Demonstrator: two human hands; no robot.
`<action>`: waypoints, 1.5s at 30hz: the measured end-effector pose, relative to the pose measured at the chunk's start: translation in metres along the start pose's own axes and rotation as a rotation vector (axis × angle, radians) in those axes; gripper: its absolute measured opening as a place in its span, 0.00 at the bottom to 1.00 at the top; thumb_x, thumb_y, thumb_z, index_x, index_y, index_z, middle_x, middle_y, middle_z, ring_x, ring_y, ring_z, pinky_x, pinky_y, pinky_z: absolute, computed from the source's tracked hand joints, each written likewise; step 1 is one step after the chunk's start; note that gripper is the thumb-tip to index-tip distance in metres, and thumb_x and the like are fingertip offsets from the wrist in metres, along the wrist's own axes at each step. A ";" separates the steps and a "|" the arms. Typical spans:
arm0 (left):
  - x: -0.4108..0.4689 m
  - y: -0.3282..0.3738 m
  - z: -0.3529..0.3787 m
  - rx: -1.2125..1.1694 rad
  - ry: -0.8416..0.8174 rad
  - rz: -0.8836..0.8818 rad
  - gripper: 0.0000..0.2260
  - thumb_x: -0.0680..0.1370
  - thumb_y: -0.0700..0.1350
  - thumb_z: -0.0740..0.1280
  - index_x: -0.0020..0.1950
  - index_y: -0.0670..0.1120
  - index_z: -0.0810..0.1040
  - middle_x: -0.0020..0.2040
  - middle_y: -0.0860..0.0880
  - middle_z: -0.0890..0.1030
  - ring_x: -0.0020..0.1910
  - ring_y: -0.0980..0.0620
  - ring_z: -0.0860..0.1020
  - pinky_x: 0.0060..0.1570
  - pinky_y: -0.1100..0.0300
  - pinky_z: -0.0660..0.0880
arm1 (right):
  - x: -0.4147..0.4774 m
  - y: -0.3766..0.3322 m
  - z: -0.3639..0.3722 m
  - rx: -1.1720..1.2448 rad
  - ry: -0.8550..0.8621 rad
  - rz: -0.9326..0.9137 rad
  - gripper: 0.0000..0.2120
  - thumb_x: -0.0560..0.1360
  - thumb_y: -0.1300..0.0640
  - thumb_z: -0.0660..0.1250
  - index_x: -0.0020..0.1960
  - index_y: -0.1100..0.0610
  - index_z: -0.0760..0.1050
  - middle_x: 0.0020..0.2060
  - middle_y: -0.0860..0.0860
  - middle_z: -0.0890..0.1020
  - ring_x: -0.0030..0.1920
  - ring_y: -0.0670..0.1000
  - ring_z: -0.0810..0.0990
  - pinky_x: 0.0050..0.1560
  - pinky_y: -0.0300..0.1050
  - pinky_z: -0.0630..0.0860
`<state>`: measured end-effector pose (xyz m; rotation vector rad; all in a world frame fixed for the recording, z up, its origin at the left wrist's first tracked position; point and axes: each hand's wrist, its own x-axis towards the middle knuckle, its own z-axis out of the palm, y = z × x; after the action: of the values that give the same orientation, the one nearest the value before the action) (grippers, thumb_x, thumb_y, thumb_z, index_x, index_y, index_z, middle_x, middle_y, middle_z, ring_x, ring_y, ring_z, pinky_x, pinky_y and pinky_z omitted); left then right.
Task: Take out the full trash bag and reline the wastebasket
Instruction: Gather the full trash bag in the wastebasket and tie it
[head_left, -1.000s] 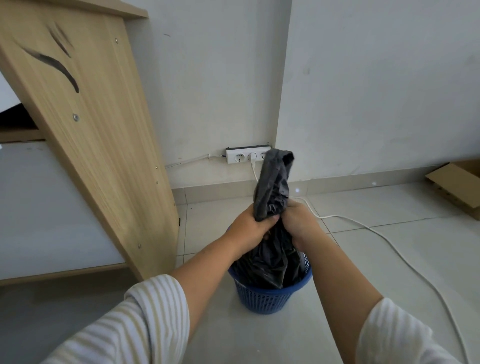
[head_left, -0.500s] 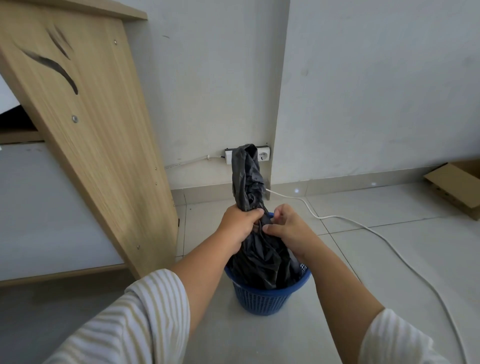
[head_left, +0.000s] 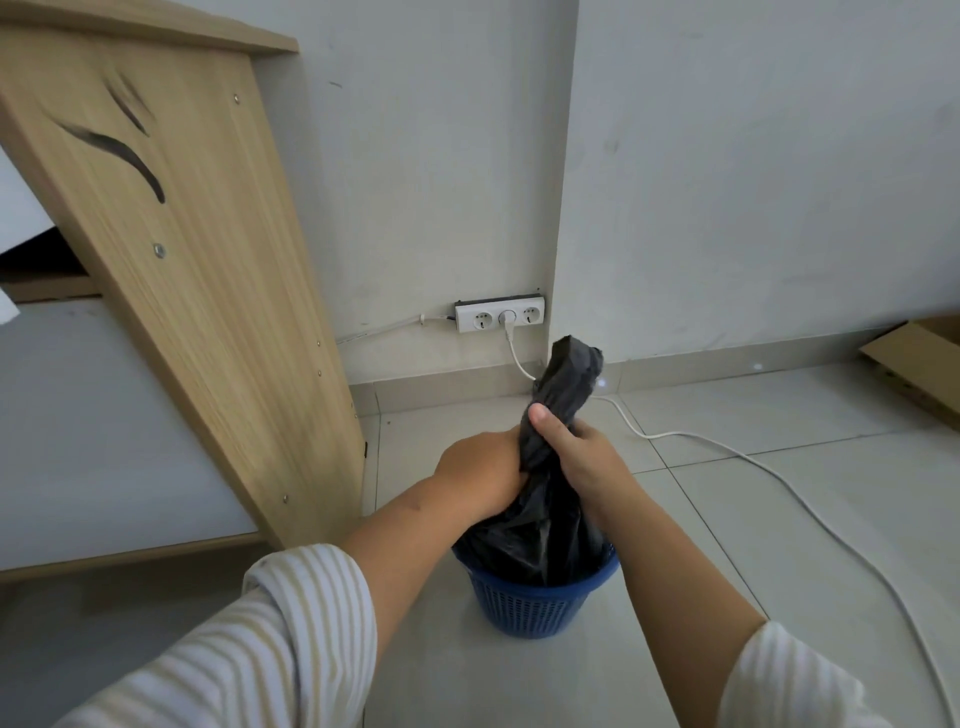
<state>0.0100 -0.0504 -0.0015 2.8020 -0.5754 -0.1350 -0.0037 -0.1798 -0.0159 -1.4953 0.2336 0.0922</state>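
Observation:
A small blue mesh wastebasket (head_left: 535, 605) stands on the tiled floor in front of me. A black trash bag (head_left: 540, 535) fills it and bulges above the rim. The bag's gathered neck (head_left: 569, 374) sticks up and leans to the right. My left hand (head_left: 480, 475) is closed on the neck from the left, just above the bulge. My right hand (head_left: 574, 457) grips the neck from the right, thumb pressed on top. Both hands touch each other around the twisted plastic.
A slanted wooden furniture panel (head_left: 208, 291) stands close on the left. A white power strip (head_left: 498, 314) hangs on the wall behind, its white cable (head_left: 779, 473) running across the floor to the right. A cardboard box (head_left: 919, 364) lies at far right.
The bag's neck has swung from leaning left to leaning right. My right hand, which had loosened, now clasps the neck fully; my left hand has turned and sits lower.

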 end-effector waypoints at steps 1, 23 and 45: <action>-0.002 0.001 -0.001 0.012 -0.033 0.043 0.17 0.78 0.47 0.60 0.67 0.49 0.68 0.57 0.44 0.79 0.53 0.42 0.77 0.48 0.55 0.72 | 0.002 0.000 0.000 0.027 0.080 -0.001 0.13 0.71 0.48 0.72 0.48 0.57 0.80 0.45 0.55 0.85 0.45 0.53 0.83 0.48 0.48 0.80; 0.010 -0.012 0.000 -1.566 -0.317 -0.614 0.10 0.77 0.37 0.59 0.37 0.41 0.75 0.32 0.42 0.80 0.29 0.46 0.80 0.39 0.56 0.77 | -0.005 -0.002 -0.028 -0.199 -0.258 0.021 0.08 0.70 0.63 0.73 0.48 0.64 0.83 0.43 0.58 0.85 0.43 0.53 0.83 0.48 0.41 0.79; 0.006 -0.040 0.003 -1.146 -0.205 -0.344 0.12 0.78 0.32 0.61 0.56 0.41 0.80 0.53 0.36 0.82 0.49 0.41 0.81 0.54 0.49 0.79 | -0.004 0.009 0.005 -0.554 -0.204 -0.266 0.11 0.80 0.59 0.60 0.60 0.60 0.75 0.54 0.47 0.72 0.53 0.47 0.73 0.51 0.28 0.67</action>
<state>0.0295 -0.0183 -0.0159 1.7299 0.0112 -0.6037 -0.0092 -0.1741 -0.0239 -2.0379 -0.1729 0.0995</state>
